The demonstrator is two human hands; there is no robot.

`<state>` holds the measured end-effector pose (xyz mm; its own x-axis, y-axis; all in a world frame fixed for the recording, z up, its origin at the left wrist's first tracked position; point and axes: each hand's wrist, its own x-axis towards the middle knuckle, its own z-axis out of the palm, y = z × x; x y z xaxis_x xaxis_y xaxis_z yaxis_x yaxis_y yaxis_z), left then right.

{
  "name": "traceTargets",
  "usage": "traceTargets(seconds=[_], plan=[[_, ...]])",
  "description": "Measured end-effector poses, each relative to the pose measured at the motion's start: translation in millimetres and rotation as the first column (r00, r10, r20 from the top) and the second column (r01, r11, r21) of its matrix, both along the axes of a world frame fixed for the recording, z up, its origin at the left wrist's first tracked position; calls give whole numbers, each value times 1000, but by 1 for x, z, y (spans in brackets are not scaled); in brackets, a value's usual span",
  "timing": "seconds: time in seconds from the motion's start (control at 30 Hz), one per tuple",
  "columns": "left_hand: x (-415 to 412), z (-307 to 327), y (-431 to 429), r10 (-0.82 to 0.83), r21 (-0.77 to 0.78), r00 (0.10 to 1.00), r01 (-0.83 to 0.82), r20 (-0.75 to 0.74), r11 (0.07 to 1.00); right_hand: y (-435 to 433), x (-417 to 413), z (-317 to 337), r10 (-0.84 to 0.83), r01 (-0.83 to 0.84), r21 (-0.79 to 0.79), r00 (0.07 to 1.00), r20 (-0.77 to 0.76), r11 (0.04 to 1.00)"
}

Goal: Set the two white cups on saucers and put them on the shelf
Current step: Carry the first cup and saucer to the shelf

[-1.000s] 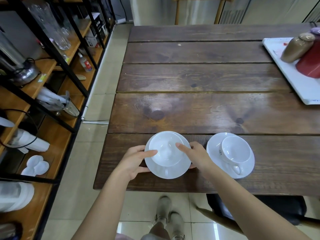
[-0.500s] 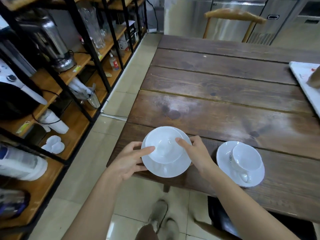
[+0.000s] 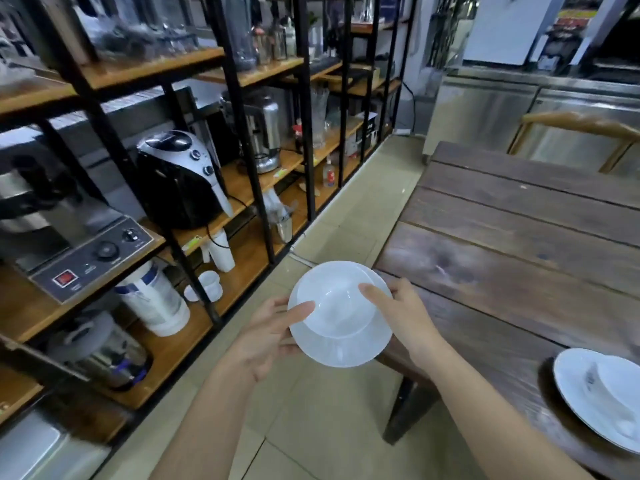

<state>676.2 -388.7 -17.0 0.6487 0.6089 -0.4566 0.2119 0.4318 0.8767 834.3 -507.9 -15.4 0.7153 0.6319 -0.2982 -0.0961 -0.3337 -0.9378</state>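
I hold a white cup [image 3: 337, 303] seated on a white saucer [image 3: 349, 351] in the air beside the table's left corner, above the floor. My left hand [image 3: 273, 327] grips the saucer's left rim, thumb on the cup's edge. My right hand [image 3: 401, 313] grips the right rim the same way. The second white cup [image 3: 613, 393] rests on its own saucer [image 3: 575, 386] near the front edge of the wooden table [image 3: 512, 271], at the far right. The black-framed wooden shelf [image 3: 242, 188] stands to the left.
The shelf boards hold a black air fryer [image 3: 180, 178], a steel kettle [image 3: 266, 133], a white canister [image 3: 156, 299], paper cups [image 3: 221, 251], small white cups [image 3: 209, 285] and a control-panel appliance [image 3: 86, 251]. A tiled aisle runs between shelf and table. A wooden chair [image 3: 581, 129] stands behind.
The cup and saucer were lifted off the table and carried left, out over the floor. My view has swung left toward the shelf, so the second cup now sits at the far right.
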Motion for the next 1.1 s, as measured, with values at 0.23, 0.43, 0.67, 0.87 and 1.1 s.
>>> traceTargets(seconds=[0.23,0.43,0.67,0.87,1.1], plan=[[-154,26,58,259,20,966,-260,14,966,102,-131,21,235,-234,-21,970,57,972],[-290,45,86,574,51,819,-574,17,817,192,-257,36,470,-471,22,882,42,882],[-417,55,129,817,85,575,-817,45,571,290,-388,47,714,-722,35,690,117,691],[-497,60,197,894,62,446,-894,35,444,389,-479,55,820,-825,43,565,93,564],[-582,78,289,957,35,291,-956,-8,291,514,-580,58,906,-908,28,419,58,418]])
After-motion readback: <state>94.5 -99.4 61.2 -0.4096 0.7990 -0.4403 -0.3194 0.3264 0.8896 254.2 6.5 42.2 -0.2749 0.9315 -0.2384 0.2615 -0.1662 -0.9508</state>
